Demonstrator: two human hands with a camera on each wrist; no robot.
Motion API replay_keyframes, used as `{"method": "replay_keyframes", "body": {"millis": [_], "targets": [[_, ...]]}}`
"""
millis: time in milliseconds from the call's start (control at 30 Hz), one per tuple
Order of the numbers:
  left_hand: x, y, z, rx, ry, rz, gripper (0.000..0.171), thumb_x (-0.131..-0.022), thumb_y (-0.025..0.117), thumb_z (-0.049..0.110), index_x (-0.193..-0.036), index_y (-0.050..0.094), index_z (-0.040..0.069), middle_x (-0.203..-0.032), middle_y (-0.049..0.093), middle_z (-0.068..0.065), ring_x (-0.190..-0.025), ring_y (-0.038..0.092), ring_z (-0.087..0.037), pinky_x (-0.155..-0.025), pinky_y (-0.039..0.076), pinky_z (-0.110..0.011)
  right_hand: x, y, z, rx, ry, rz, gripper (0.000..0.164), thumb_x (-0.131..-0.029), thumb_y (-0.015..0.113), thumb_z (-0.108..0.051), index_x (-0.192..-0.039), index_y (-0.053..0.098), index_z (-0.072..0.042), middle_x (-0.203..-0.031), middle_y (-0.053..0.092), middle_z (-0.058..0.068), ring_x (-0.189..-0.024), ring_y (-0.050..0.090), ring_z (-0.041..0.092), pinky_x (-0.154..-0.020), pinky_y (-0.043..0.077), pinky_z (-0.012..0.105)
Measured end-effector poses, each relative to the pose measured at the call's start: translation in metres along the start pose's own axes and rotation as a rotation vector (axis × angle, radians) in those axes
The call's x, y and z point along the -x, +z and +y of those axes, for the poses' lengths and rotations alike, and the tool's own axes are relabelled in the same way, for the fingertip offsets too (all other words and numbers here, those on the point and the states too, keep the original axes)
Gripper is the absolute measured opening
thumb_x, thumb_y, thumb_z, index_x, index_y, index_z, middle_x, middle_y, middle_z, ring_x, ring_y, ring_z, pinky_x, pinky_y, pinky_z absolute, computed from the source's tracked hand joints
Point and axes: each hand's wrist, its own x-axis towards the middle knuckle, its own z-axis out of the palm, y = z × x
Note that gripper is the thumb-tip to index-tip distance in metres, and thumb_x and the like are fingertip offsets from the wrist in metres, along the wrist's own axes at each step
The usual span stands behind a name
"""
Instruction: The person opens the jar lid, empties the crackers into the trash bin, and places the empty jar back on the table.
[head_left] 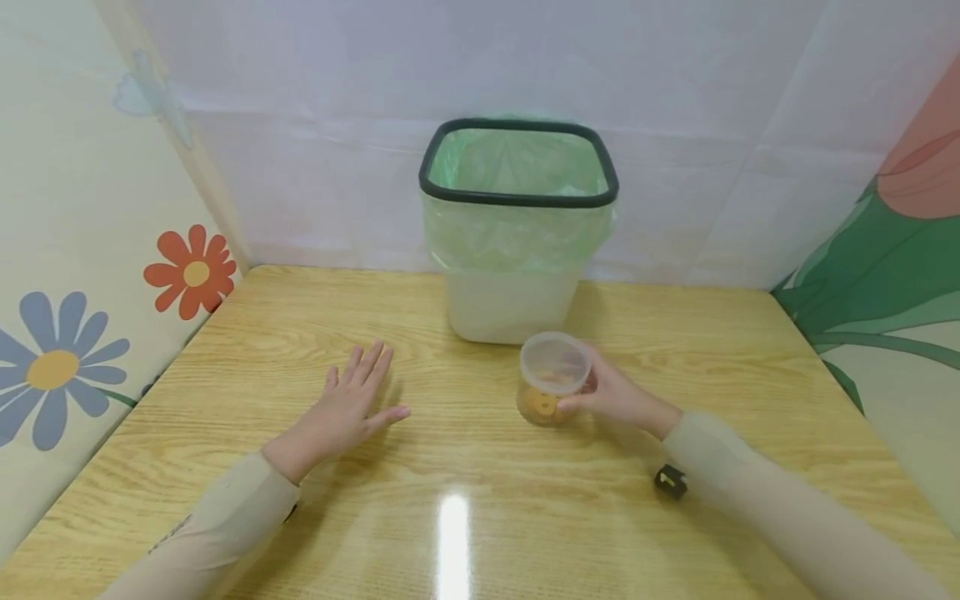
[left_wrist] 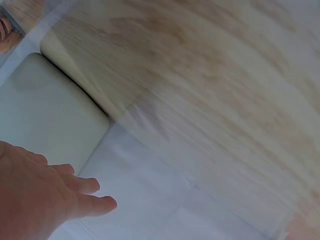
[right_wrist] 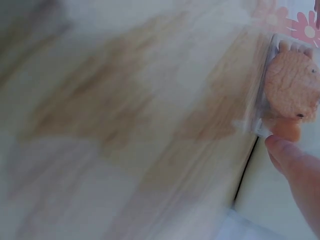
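Note:
A clear plastic jar [head_left: 555, 367] with a pale rim is gripped from its right side by my right hand [head_left: 618, 392], thumb in front. Orange-brown round pieces [head_left: 542, 405] lie in its lower part. In the right wrist view the largest piece [right_wrist: 291, 85] looks tan, bumpy and dark-spotted, like a cookie. To the jar's left, my left hand [head_left: 348, 412] is spread palm down close over the table, fingers straight and holding nothing. The left wrist view shows the back of this hand and its fingers extended.
Just behind the jar stands a whitish bin [head_left: 510, 304] with a black rim and a green liner bag [head_left: 517, 237]. It is on the wooden table [head_left: 420, 467] near a pale cloth backdrop [head_left: 337, 192]. Flower-printed panels [head_left: 82, 208] flank the sides.

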Motion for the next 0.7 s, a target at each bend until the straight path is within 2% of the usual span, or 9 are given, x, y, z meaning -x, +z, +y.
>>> {"method": "replay_keyframes", "body": {"millis": [200,700], "targets": [[-0.0002,0.0004,0.0006,-0.001,0.002,-0.005,0.089,-0.097,0.055,0.047,-0.153,0.009,-0.004,-0.158,0.004,-0.028,-0.141,-0.003,-0.052,-0.102,0.003,-0.077,-0.0043,0.0054,-0.0022,-0.022,0.018,0.004,0.090,-0.076,0.076,0.007,-0.147,0.021,0.007,-0.141,0.036,0.030,-0.127,0.041,0.048,-0.104,0.038,0.054],[0.0009,0.0025,-0.0014,-0.012,-0.001,0.002,0.088,-0.097,0.056,0.045,-0.153,0.009,-0.004,-0.158,0.004,-0.028,-0.141,-0.002,-0.051,-0.102,0.004,-0.077,-0.0044,0.0062,-0.0045,-0.015,0.033,-0.003,0.091,-0.078,0.078,0.003,-0.148,0.019,0.006,-0.142,0.035,0.030,-0.128,0.039,0.048,-0.104,0.038,0.055]]}}
